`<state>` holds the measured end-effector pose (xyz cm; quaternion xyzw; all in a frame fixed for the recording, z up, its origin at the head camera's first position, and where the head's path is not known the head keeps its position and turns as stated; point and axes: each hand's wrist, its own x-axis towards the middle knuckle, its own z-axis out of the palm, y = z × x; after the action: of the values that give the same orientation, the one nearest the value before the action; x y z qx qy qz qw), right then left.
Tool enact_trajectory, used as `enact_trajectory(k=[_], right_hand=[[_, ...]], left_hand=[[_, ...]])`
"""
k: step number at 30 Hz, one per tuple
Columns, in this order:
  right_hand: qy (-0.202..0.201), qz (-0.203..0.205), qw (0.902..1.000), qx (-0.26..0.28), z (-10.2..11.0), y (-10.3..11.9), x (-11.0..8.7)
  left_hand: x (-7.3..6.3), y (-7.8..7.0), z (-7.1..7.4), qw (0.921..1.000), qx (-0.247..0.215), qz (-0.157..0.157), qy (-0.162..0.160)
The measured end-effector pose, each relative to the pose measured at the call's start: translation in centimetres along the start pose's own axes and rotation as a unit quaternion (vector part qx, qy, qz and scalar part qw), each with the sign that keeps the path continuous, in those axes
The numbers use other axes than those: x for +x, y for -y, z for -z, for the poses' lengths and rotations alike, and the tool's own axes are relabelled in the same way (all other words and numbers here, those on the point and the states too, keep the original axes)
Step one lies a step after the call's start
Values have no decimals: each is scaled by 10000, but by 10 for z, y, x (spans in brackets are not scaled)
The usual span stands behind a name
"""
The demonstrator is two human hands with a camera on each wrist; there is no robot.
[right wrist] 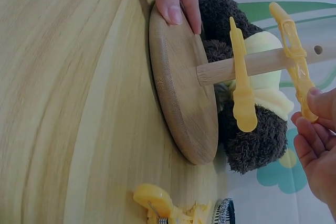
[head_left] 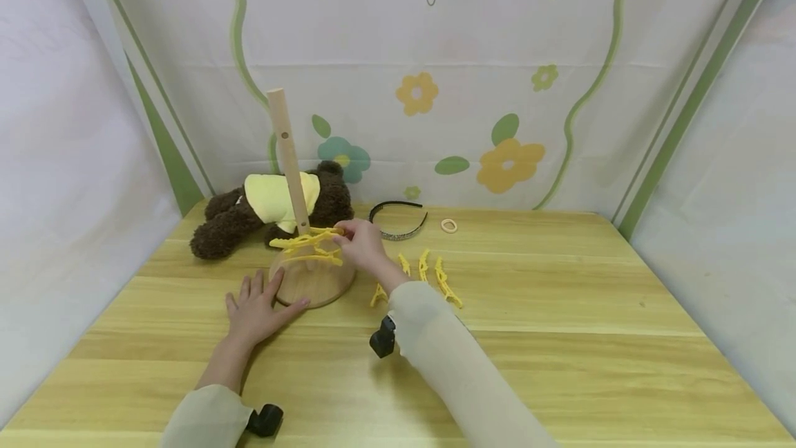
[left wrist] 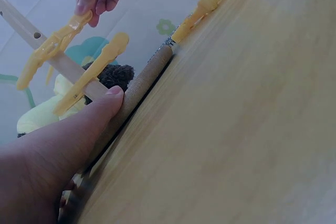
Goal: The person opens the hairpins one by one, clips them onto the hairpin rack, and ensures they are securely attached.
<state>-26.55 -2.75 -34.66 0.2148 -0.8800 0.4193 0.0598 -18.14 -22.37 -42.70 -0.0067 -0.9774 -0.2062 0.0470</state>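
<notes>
A wooden post (head_left: 288, 151) rises from a round wooden base (head_left: 318, 289), leaning in the head view. My right hand (head_left: 363, 246) pinches one end of a yellow hair clip (right wrist: 297, 64) between thumb and fingers; the clip lies across the post. Lower down, a second yellow hair clip (right wrist: 244, 106) sits across the post, near the base and untouched by either hand. My left hand (head_left: 253, 313) rests at the base's near-left rim with fingers spread, its thumb (left wrist: 107, 103) along the edge.
Several loose yellow hair clips (head_left: 440, 276) lie right of the base, partly behind the right forearm. Behind the post lies a brown teddy bear (head_left: 218, 230) in a yellow shirt. A black headband (head_left: 398, 235) and a small pale ring (head_left: 449, 226) are farther back.
</notes>
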Motion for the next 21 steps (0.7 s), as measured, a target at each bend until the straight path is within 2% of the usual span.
enact_trajectory(k=[6, 14, 21], right_hand=[[14, -55, 10000, -4, -2, 0, 2], [329, -278, 9990, 120, -2, 4, 1], [395, -300, 9985, 236, -2, 3, 1]], left_hand=[[1, 2, -2, 10000, 7, -7, 14], [2, 4, -2, 10000, -24, 22, 45], [1, 3, -1, 9999, -75, 13, 92]])
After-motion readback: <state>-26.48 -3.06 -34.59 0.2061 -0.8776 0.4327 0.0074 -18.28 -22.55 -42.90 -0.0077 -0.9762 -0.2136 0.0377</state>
